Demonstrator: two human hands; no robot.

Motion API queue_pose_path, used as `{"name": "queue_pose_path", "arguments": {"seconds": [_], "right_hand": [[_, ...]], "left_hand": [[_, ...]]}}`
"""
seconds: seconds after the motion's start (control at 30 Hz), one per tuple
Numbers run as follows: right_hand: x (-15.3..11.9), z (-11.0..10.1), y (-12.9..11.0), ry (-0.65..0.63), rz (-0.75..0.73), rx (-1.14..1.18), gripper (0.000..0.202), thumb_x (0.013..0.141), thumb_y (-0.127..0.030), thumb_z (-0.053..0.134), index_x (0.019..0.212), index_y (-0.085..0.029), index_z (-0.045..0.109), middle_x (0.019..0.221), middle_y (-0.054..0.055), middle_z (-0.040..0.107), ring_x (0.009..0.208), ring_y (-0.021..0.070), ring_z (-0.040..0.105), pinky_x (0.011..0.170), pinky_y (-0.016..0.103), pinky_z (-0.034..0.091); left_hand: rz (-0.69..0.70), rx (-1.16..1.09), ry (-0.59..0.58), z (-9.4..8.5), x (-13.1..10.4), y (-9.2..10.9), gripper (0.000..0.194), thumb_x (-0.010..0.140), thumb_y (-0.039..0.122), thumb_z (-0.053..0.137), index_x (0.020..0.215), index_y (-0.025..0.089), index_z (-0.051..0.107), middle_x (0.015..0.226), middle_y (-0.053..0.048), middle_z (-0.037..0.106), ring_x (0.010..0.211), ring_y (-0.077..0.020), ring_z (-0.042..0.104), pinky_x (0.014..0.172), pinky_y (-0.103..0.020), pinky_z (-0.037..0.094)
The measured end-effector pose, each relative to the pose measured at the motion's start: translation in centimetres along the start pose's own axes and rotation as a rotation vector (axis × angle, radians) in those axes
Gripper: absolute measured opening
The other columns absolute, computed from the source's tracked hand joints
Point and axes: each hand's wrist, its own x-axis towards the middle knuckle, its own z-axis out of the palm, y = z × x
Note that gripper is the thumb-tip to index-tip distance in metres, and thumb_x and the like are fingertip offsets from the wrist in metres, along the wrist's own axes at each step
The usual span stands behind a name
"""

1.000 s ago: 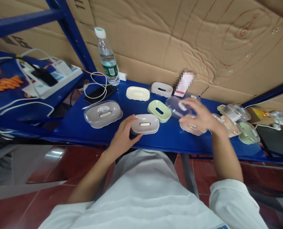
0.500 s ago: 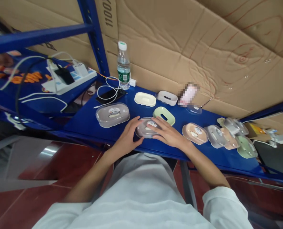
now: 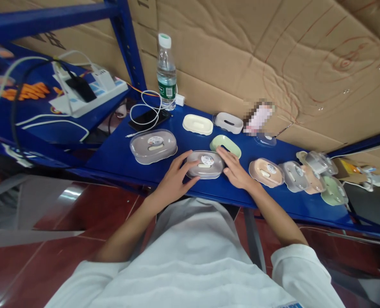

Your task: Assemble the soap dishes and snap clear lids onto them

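A grey oval soap box with a clear lid and a round white label rests near the front edge of the blue table. My left hand grips its left end, fingers on the lid's edge and thumb at the front. Beside its right end is my right hand, open, with fingers stretched out and nothing held. Just behind lies a light green soap box part with a slot, partly covered by my right fingers. A larger grey soap box with a clear lid stands to the left.
A cream tray and a grey slotted piece lie behind. Several lidded boxes, including a peach one, line the right. A water bottle, white cable and dark phone are back left. Cardboard walls the rear.
My right hand has moved off the lid to the right side of the grey soap box, uncovering its label. My left hand stays at the left end. The camera view has shifted slightly.
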Motion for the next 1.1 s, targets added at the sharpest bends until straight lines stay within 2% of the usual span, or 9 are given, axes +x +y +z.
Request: {"name": "queue_pose_path", "arguments": {"seconds": [0.1, 0.23, 0.4, 0.5, 0.63, 0.83, 0.9, 1.0, 1.1], "right_hand": [[-0.6, -0.4, 0.6, 0.049, 0.085, -0.062, 0.073, 0.112, -0.067, 0.02, 0.176, -0.033, 0.021, 0.18, 0.012, 0.031, 0.167, 0.0329, 0.03, 0.134, 0.067, 0.021], [-0.3, 0.4, -0.7, 0.021, -0.013, -0.078, 0.081, 0.11, -0.07, 0.035, 0.177, -0.029, 0.018, 0.18, 0.013, 0.03, 0.168, 0.0335, 0.027, 0.136, 0.062, 0.022], [-0.1, 1.8, -2.5, 0.028, -0.067, 0.021, 0.082, 0.11, -0.06, 0.049, 0.178, -0.025, 0.017, 0.183, 0.014, 0.022, 0.17, 0.0298, 0.02, 0.137, 0.055, 0.029], [0.2, 1.2, -2.0, 0.031, -0.07, 0.07, 0.077, 0.11, -0.061, 0.049, 0.176, -0.029, 0.025, 0.181, 0.011, 0.028, 0.168, 0.0304, 0.028, 0.136, 0.055, 0.033], [4.4, -0.1, 0.3, 0.088, -0.03, 0.06, 0.059, 0.116, -0.049, 0.032, 0.17, -0.027, 0.041, 0.168, 0.01, 0.053, 0.156, 0.028, 0.05, 0.13, 0.055, 0.04], [12.6, -0.2, 3.2, 0.003, 0.083, -0.208, 0.058, 0.112, -0.033, 0.046, 0.166, -0.012, 0.044, 0.165, 0.02, 0.054, 0.157, 0.0337, 0.046, 0.13, 0.059, 0.029], [13.3, -0.1, 3.4, -0.027, 0.073, -0.265, 0.055, 0.11, -0.031, 0.054, 0.161, -0.011, 0.05, 0.16, 0.022, 0.058, 0.153, 0.035, 0.049, 0.129, 0.059, 0.028], [13.2, -0.1, 3.3, -0.041, 0.08, -0.282, 0.036, 0.104, -0.024, 0.064, 0.136, -0.011, 0.069, 0.143, 0.021, 0.071, 0.138, 0.0362, 0.059, 0.121, 0.056, 0.033], [12.6, -1.0, 3.2, 0.008, 0.103, -0.246, 0.022, 0.105, -0.025, 0.063, 0.12, -0.014, 0.074, 0.126, 0.016, 0.077, 0.122, 0.0319, 0.067, 0.112, 0.049, 0.04]], "left_hand": [[0.025, 0.026, 0.044, 0.0, 0.2, 0.4, 0.042, 0.103, 0.028, 0.067, 0.143, 0.023, 0.056, 0.166, -0.018, 0.045, 0.158, -0.0331, 0.044, 0.13, -0.056, 0.042], [0.07, 0.043, 0.038, 0.3, 0.3, 0.4, 0.046, 0.101, 0.024, 0.066, 0.145, 0.021, 0.051, 0.166, -0.019, 0.047, 0.16, -0.0342, 0.042, 0.129, -0.059, 0.043], [0.058, 0.04, 0.043, 0.5, 0.3, -0.1, 0.049, 0.102, 0.035, 0.071, 0.145, 0.022, 0.052, 0.164, -0.019, 0.05, 0.158, -0.035, 0.045, 0.128, -0.061, 0.043], [0.042, 0.057, 0.042, 0.6, 0.3, -0.3, 0.045, 0.104, 0.039, 0.069, 0.145, 0.024, 0.056, 0.166, -0.017, 0.05, 0.158, -0.0345, 0.046, 0.128, -0.059, 0.043], [0.051, 0.144, 0.053, 0.9, 0.3, 0.0, 0.039, 0.106, 0.04, 0.066, 0.141, 0.024, 0.062, 0.167, -0.016, 0.05, 0.158, -0.035, 0.046, 0.128, -0.058, 0.044], [0.058, 0.35, 0.126, 0.0, 0.8, -0.1, 0.038, 0.106, 0.038, 0.065, 0.14, 0.021, 0.066, 0.161, -0.017, 0.057, 0.154, -0.0375, 0.051, 0.125, -0.058, 0.047], [0.069, 0.374, 0.117, -0.3, 1.1, -0.1, 0.038, 0.107, 0.037, 0.064, 0.14, 0.019, 0.066, 0.159, -0.018, 0.059, 0.15, -0.0372, 0.055, 0.123, -0.056, 0.049], [0.049, 0.401, 0.109, -0.2, 1.5, 0.3, 0.037, 0.107, 0.038, 0.061, 0.138, 0.018, 0.067, 0.153, -0.02, 0.061, 0.143, -0.0368, 0.059, 0.119, -0.055, 0.052], [0.011, 0.455, 0.104, 0.3, 2.0, 0.8, 0.039, 0.107, 0.04, 0.059, 0.136, 0.016, 0.068, 0.142, -0.022, 0.064, 0.135, -0.0386, 0.063, 0.112, -0.057, 0.054]]}}
